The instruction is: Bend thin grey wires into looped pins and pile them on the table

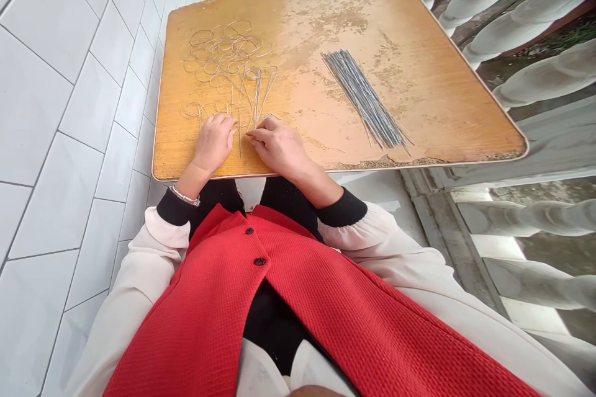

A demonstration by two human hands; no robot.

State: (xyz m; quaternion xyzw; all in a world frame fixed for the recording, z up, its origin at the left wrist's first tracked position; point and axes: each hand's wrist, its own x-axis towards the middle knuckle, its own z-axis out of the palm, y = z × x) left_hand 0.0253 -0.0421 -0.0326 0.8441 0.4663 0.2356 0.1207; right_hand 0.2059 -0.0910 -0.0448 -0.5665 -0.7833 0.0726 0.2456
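Thin wires bent into loops with straight tails [228,49] lie in a tangle on the left part of the wooden table. My left hand [215,141] rests near the front edge with its fingers curled, beside the looped wires. To its right, my right hand [278,144] has thumb and fingertips drawn together at the tails of several wires; what they pinch is too small to make out. A thin wire stands out between the two hands. Further right lies a bundle of straight grey wires [365,99], touched by neither hand.
The worn wooden table [442,99] has peeling patches and a rough front edge. White tiles [56,93] cover the wall at the left. A white balustrade [535,77] runs along the right side.
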